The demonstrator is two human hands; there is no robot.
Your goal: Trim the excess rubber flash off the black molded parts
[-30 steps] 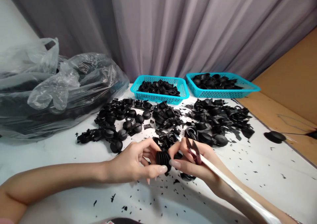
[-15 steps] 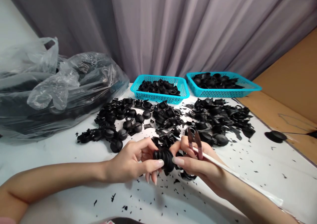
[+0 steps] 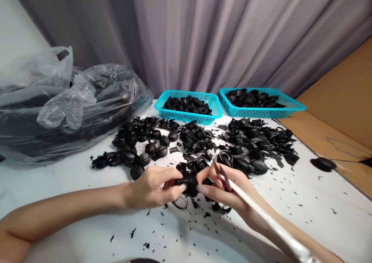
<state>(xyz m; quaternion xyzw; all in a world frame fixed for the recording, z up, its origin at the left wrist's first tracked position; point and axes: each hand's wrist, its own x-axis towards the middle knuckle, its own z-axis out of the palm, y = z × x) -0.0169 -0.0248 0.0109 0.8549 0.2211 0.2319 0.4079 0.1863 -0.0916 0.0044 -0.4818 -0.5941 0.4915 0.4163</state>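
A black ribbed rubber part [image 3: 189,184] is pinched between the thumb and fingers of my left hand [image 3: 158,185]. On its other side, my right hand [image 3: 229,185] has thumb and forefinger at the part's edge. Tweezers with dark reddish tips [image 3: 222,176] and a long whitish handle [image 3: 267,210] lie across the palm of my right hand, held by its curled fingers. A thin black loop [image 3: 180,201] hangs or lies just below the part. Behind my hands, many similar black parts [image 3: 193,137] are heaped on the white table [image 3: 116,232].
Two blue baskets, one at the centre [image 3: 188,119] and one at the right [image 3: 261,112], hold black parts. A large clear plastic bag [image 3: 66,108] of dark items fills the left. A black disc [image 3: 323,164] lies near the right table edge. Black scraps dot the tabletop.
Both hands have shifted slightly left with the rubber part, which has turned. The tweezers have tilted in my right hand, and a thin loop now shows below the part.
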